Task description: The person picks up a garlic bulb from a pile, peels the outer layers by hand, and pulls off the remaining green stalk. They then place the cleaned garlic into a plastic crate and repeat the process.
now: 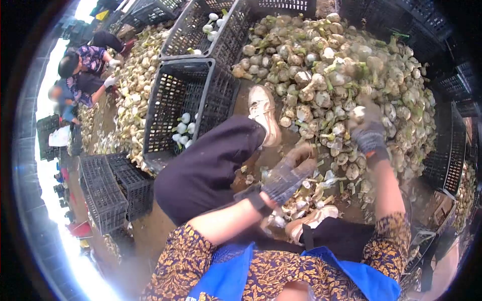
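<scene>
A big heap of unpeeled garlic bulbs [326, 65] with green stalks lies on the ground in front of me. My right hand [369, 133], in a dark knit glove, reaches into the heap's near side, its fingers closed around a pale garlic bulb [357, 113]. My left hand [291, 170], in a grey glove with a black wrist strap, is blurred above a litter of skins and cut stalks [311, 193]; its fingers look curled, and I cannot make out anything in them. My dark-trousered leg [211, 165] and pale shoe [263, 113] stretch toward the heap.
A black plastic crate [165, 90] with several white cleaned bulbs [183, 131] stands left of my leg, another crate [186, 30] behind it. Empty crates [115, 190] lie at the left, and more crates [447, 150] at the right. Other people [83, 67] crouch by a second garlic heap [138, 70].
</scene>
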{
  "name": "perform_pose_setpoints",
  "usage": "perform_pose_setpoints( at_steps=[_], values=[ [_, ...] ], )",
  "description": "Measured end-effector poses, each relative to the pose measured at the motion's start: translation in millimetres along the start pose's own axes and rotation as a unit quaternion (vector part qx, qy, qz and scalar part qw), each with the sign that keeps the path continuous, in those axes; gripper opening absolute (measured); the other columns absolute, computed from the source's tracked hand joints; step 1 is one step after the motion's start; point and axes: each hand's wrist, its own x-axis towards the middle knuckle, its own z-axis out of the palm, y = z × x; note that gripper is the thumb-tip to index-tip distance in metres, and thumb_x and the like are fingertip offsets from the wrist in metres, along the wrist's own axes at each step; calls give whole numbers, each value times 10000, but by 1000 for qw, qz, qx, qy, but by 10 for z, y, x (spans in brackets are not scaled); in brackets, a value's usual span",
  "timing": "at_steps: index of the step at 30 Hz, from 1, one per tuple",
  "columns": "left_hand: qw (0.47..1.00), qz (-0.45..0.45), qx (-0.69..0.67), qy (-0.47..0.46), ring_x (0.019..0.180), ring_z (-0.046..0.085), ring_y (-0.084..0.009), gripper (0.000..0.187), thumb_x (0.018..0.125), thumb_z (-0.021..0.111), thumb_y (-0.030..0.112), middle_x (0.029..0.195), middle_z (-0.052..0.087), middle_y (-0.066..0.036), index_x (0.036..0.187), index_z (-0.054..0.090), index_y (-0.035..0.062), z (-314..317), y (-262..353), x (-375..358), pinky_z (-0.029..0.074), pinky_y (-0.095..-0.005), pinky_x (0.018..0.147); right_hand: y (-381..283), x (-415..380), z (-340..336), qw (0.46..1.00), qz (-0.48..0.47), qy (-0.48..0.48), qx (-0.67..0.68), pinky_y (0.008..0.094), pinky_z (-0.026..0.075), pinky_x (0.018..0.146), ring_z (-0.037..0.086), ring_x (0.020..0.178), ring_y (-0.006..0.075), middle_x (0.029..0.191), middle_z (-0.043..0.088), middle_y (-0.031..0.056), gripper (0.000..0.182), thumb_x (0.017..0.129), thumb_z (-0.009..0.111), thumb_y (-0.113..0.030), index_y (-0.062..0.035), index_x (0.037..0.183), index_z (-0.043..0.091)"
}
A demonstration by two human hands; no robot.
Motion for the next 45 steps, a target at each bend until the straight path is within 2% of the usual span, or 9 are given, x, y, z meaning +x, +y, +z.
perform_pose_setpoints(
  at_steps=[2,4,6,10,18,25,38,40,45],
  values=[
    [948,184,243,87,1038,489,-157,666,806,644,310,1148,498,-107,1294,338,-25,44,-198,56,381,-274,916,-421,-445,-177,993,-101,-56,25,266,490,738,554,840,202,1039,519,161,555,730,554,-23,-45,1260,392],
    [959,220,179,8,1087,469,-203,803,780,678,265,1242,423,-156,1351,199,-32,136,-122,102,370,-299,937,-791,-813,-343,961,-17,-228,153,313,475,821,565,927,239,1096,534,180,626,692,620,-52,-46,1273,385],
    [969,176,160,-74,1145,424,-178,870,809,654,252,1315,388,-140,1398,50,41,167,49,-68,411,-291,898,-995,-1080,-514,959,-214,-143,121,328,454,868,546,1013,294,1157,512,197,653,684,633,-47,-38,1282,372],
    [960,187,187,-88,1025,494,-140,720,825,630,296,1263,433,-85,1376,236,54,219,87,-271,443,-257,828,-1073,-1490,-644,957,-189,-121,182,335,427,912,514,1082,288,1210,482,184,669,698,632,-44,-20,1299,341],
    [994,89,-16,68,843,539,-90,412,915,481,273,1044,493,-24,1264,357,93,301,-32,-710,462,-228,747,-1090,-2198,-473,775,232,-36,586,196,442,585,541,687,53,768,590,-19,286,876,561,-270,-40,1039,615],
    [842,443,300,70,1086,469,-213,274,921,444,119,1145,481,-127,1172,443,11,412,-201,-889,385,-303,920,-1318,-2341,-459,783,195,-34,590,200,385,541,465,619,45,752,575,-24,241,859,593,-220,-19,991,610],
    [871,407,269,56,883,491,-106,268,926,460,203,966,528,-55,1119,474,18,566,-327,-962,426,-254,791,-1119,-2495,-587,813,169,-70,553,247,424,572,516,643,89,749,586,27,209,883,538,-198,-3,932,593],
    [868,369,331,35,1059,462,-361,329,861,424,-9,1140,465,-206,1190,419,-13,556,-324,-977,374,-403,933,-1059,-2498,-552,878,96,-38,468,268,434,583,526,635,117,743,585,62,207,891,510,-189,2,911,587],
    [780,439,445,35,1063,460,-358,340,844,445,-6,1134,464,-210,1184,426,-11,460,-412,-893,375,-403,931,-1023,-2499,-628,875,95,-81,469,300,446,608,564,670,181,760,588,107,193,884,490,-160,10,895,581]
  ],
)
